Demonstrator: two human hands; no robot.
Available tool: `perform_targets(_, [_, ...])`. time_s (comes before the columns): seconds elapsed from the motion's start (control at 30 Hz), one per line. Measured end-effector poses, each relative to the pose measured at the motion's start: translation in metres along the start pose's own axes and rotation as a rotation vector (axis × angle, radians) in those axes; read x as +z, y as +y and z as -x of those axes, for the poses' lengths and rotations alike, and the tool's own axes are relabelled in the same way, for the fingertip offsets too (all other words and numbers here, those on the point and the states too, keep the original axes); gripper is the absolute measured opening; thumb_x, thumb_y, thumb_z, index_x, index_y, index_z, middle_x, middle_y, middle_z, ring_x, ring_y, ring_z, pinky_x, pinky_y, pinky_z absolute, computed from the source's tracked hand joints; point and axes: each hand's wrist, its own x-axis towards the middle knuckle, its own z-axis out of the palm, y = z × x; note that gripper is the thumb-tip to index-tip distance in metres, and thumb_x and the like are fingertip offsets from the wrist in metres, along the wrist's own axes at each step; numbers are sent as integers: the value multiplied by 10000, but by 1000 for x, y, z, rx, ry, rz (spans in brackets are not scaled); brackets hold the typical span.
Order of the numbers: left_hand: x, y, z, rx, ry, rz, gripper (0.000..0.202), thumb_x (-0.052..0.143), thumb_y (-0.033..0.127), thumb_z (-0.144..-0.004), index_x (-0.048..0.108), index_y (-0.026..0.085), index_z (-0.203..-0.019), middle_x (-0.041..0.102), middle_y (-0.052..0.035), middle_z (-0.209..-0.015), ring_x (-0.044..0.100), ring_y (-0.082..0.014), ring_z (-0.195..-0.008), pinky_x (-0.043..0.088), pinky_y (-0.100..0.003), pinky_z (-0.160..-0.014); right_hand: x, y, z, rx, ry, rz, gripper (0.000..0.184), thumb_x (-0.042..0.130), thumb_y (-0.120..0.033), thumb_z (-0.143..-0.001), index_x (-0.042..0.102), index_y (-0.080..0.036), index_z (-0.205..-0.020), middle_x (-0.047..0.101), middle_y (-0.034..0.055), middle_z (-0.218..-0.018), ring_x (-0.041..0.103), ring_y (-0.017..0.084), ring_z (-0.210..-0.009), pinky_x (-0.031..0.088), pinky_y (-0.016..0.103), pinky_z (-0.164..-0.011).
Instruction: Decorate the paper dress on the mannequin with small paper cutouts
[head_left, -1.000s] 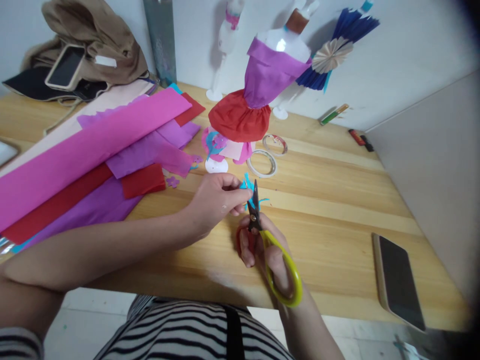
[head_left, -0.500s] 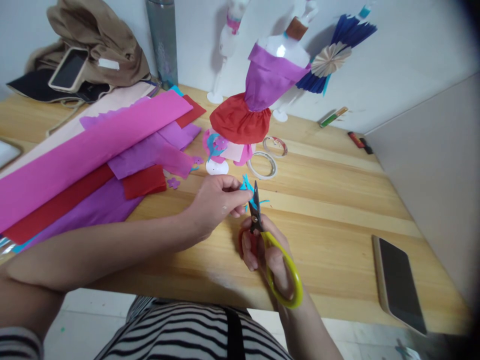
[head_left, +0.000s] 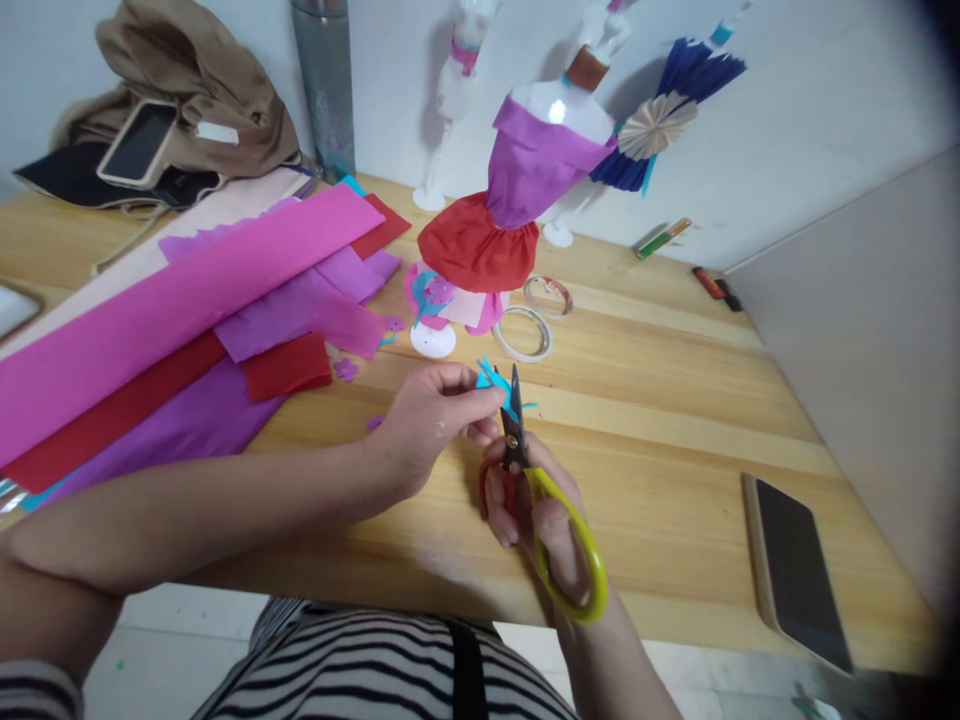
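Observation:
My left hand (head_left: 431,415) pinches a small blue paper cut-out (head_left: 492,383) just above the wooden table (head_left: 675,400). My right hand (head_left: 536,510) grips yellow-handled scissors (head_left: 551,510), fingers through the loops. The dark blades point up into the blue paper's edge. Both hands are close together near the table's front edge.
Pink, purple and red crepe sheets (head_left: 187,310) lie at the left. A bottle doll in a purple and red paper dress (head_left: 506,200) stands behind, with two tape rings (head_left: 523,333) beside it. A phone (head_left: 795,570) lies at the right; a bag with another phone (head_left: 142,140) sits far left.
Both hands stay in place with small shifts; the blue paper has turned slightly in my left fingers against the scissor blades.

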Motion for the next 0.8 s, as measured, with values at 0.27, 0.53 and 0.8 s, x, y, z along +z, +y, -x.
perform_targets(0.27, [0,-3,3,-17,5,70,178,701,245,-749,598,145,-644,626,5,-583,556,-93,-538,435,-254,-613,1,-2,1,-19,-5,-9,555,590,-772,-873,594,-246,-1051,432,-91,-567,281,73,-428,214,232,-396])
perform_targets(0.53, [5,-6,9,-31,-12,241,208,739,276,-737,592,147,-666,581,16,-592,553,-94,-566,439,-246,-608,1,-1,1,-18,3,-20,589,600,-784,-856,599,-230,-1054,435,-90,-569,275,74,-431,211,229,-392])
perform_targets(0.8, [5,-8,11,-56,1,223,249,728,329,-735,564,157,-661,548,18,-617,485,-71,-527,342,-210,-490,-1,0,2,5,-7,-31,589,612,-793,-839,582,-239,-1037,433,-95,-561,267,77,-436,215,229,-399])
